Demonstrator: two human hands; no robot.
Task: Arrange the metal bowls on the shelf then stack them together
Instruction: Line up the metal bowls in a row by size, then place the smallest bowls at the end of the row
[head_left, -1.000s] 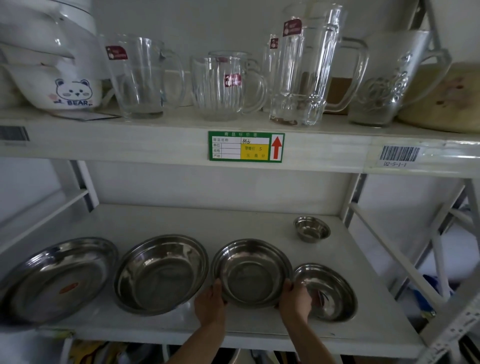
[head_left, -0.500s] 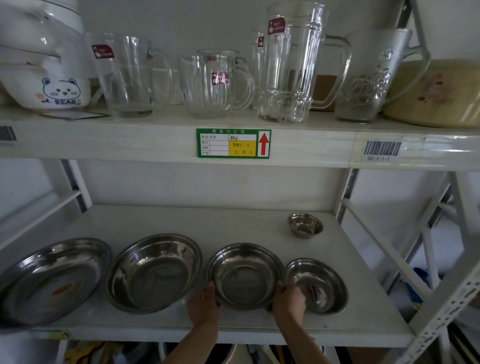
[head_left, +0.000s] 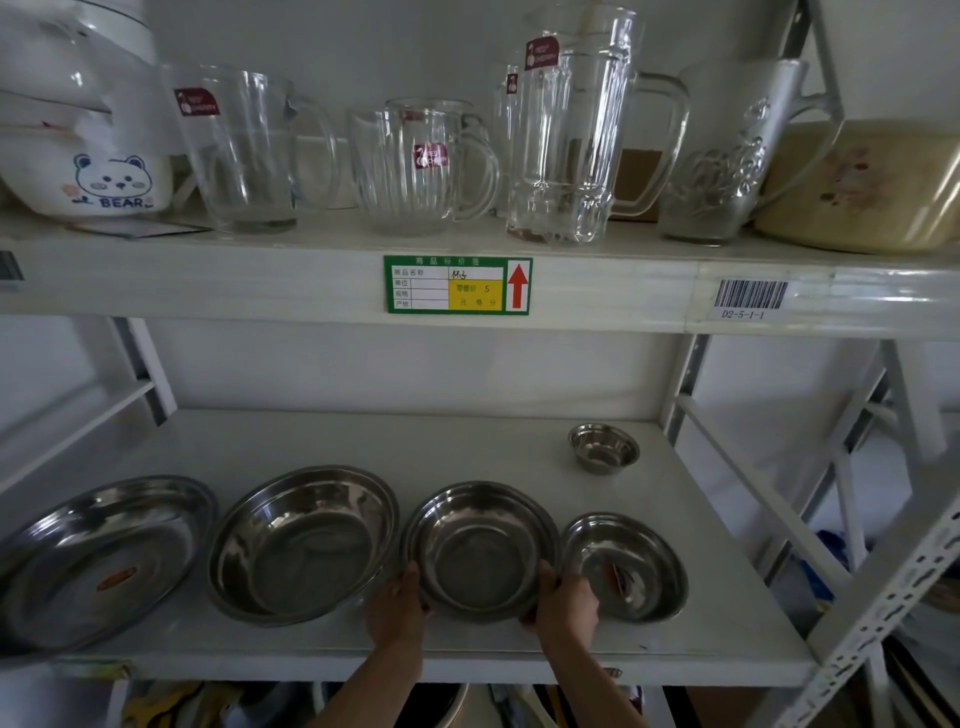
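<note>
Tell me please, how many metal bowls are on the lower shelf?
5. Four stand in a front row: the largest bowl far left, a second bowl, a third bowl held by the left hand and right hand, a fourth bowl. The smallest bowl sits behind, right.

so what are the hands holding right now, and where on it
Both hands, left and right, grip the third bowl from the left by opposite sides of its near rim.

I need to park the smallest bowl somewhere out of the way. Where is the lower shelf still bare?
Bare shelf runs along the back, behind the front row and left of the small bowl. The right edge beyond the end bowl is free too. The front row is crowded, rims nearly touching, both hands on the third bowl.
</note>
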